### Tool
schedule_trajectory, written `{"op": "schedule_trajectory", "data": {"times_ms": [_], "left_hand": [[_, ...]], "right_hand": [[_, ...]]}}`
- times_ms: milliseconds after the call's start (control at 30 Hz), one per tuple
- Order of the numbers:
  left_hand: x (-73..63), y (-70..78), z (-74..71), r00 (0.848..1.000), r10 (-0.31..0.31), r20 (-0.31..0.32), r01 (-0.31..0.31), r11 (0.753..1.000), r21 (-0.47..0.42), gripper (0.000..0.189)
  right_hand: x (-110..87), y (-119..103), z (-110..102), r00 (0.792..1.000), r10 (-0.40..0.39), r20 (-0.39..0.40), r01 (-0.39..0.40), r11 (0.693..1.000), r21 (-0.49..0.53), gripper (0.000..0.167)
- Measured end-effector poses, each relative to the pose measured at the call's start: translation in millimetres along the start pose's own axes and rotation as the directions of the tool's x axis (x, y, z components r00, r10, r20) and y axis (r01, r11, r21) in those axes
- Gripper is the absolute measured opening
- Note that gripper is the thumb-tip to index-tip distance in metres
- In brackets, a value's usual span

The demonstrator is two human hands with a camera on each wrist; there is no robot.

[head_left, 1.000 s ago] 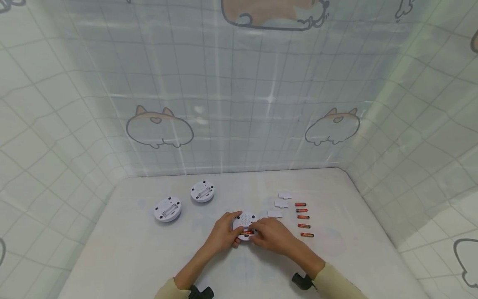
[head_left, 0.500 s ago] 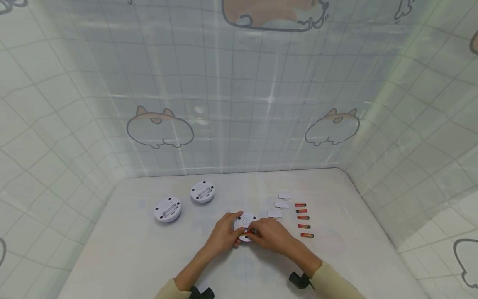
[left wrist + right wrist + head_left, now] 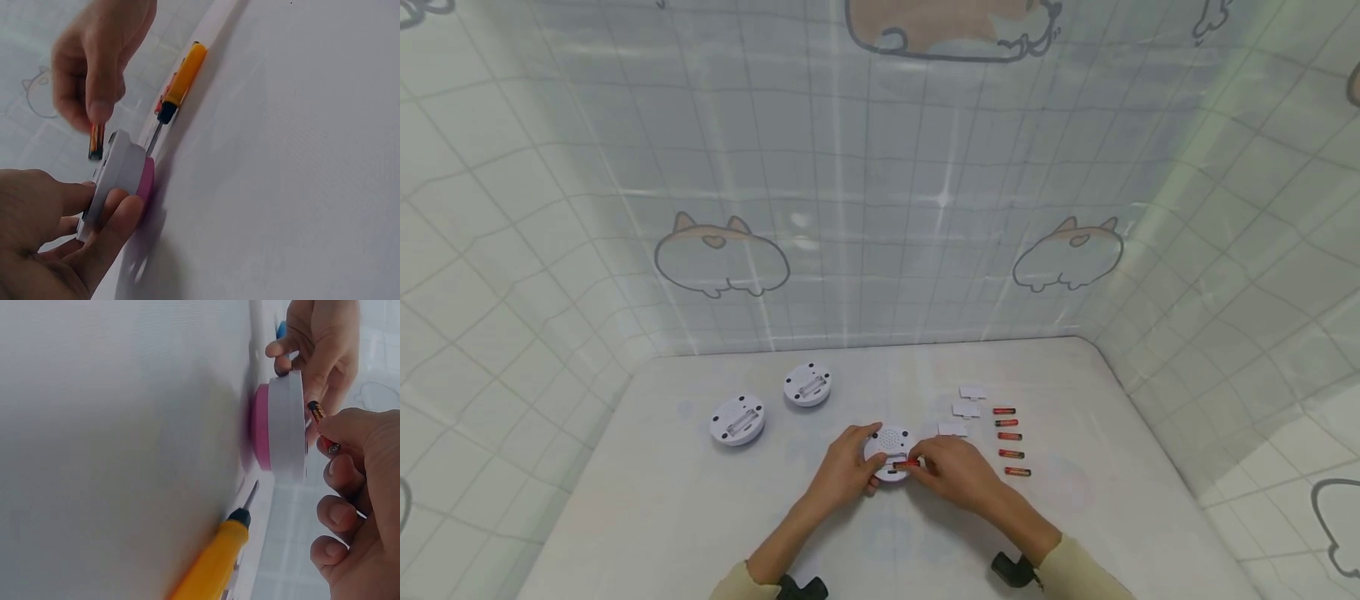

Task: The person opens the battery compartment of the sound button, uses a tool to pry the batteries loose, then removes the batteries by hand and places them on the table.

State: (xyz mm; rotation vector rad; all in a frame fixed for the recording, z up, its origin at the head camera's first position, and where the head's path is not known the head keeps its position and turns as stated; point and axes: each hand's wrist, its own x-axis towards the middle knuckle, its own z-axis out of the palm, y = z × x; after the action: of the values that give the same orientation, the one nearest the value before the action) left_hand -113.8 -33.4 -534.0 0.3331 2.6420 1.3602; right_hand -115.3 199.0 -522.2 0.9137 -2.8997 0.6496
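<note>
A round white device [image 3: 891,439] with a pink base lies at the middle, its compartment side up. My left hand [image 3: 845,468] grips its left edge, the thumb on top and fingers around the rim. Above the compartment, my right hand [image 3: 957,472] pinches a red-and-black battery [image 3: 905,464] between thumb and fingertips. The right wrist view has this battery [image 3: 323,427] tilted and apart from the device's face. A screwdriver [image 3: 186,76] with a yellow handle lies beside the device in both wrist views; in the head view it is hidden.
Two more round devices, a nearer one [image 3: 737,420] and a farther one [image 3: 807,384], lie at the left with compartments uncovered. White covers [image 3: 966,409] form a column right of centre. Beside them several red batteries [image 3: 1010,437] lie in a row. Patterned sheeting [image 3: 880,250] encloses the table.
My right hand has moved slightly right, drawing the battery rightward and away from over the compartment. The device has shifted a little left with my left hand, which still holds it.
</note>
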Motion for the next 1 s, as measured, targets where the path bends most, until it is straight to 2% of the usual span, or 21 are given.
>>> {"op": "schedule_trajectory", "data": {"times_ms": [133, 267, 433, 533, 667, 867, 1000], "left_hand": [[1.0, -3.5, -2.4, 1.0, -0.007, -0.023, 0.007, 1.0, 0.013, 0.055], [0.4, -10.3, -9.4, 0.998, -0.035, -0.061, 0.036, 0.999, 0.013, 0.055], [-6.9, -20.2, -24.7, 0.986, -0.105, -0.128, 0.107, 0.994, 0.009, 0.056], [-12.8, -26.5, -34.3, 0.977, -0.136, -0.164, 0.136, 0.991, -0.011, 0.056], [-18.5, -34.0, -44.4, 0.967, -0.164, -0.193, 0.16, 0.986, -0.036, 0.057], [-19.9, -37.7, -55.1, 0.96, -0.184, -0.213, 0.181, 0.983, -0.032, 0.058], [-19.3, -39.5, -59.6, 0.957, -0.205, -0.206, 0.205, 0.979, -0.02, 0.059]], "right_hand": [[-12.0, 6.9, -7.0, 0.999, 0.042, -0.014, -0.042, 0.999, 0.026, 0.014], [-27.9, 17.0, -17.6, 0.992, 0.125, -0.01, -0.124, 0.99, 0.067, 0.011], [-53.5, 35.3, -31.7, 0.963, 0.269, -0.012, -0.267, 0.959, 0.09, 0.01], [-70.3, 48.8, -37.9, 0.943, 0.332, -0.036, -0.325, 0.937, 0.129, 0.01], [-90.6, 67.4, -39.8, 0.929, 0.366, -0.06, -0.353, 0.922, 0.158, 0.01], [-109.6, 85.8, -40.7, 0.914, 0.404, -0.047, -0.397, 0.911, 0.109, 0.01], [-117.6, 91.2, -41.4, 0.917, 0.398, -0.023, -0.395, 0.914, 0.092, 0.008]]}}
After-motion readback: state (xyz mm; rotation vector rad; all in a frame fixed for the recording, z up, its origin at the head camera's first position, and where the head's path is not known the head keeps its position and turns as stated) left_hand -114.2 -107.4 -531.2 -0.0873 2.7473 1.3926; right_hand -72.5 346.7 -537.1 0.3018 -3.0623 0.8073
